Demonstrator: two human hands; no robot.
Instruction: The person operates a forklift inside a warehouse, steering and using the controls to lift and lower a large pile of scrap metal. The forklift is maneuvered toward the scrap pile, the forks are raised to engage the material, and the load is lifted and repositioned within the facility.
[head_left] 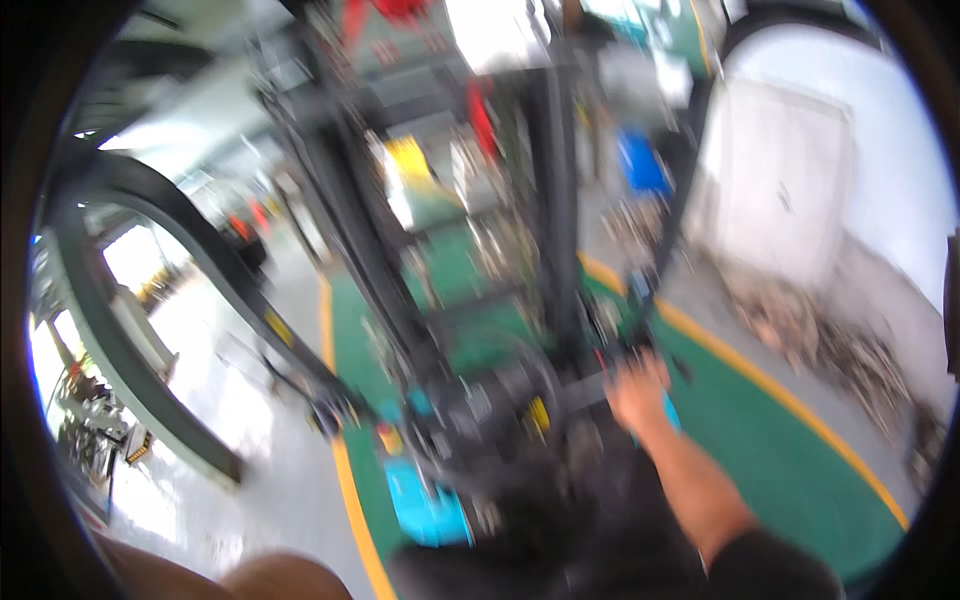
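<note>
Bare forearm low at left edge, left hand out of view. Right hand [640,390] reaching onto dark levers [625,345] beside black mast [555,200]; grip lost in blur, cannot tell. Green floor [780,450] with yellow stripe [350,500] beneath.

Green floor [800,470] with yellow border line [770,385], white wall panel [790,180], blue bin [640,160]
</note>
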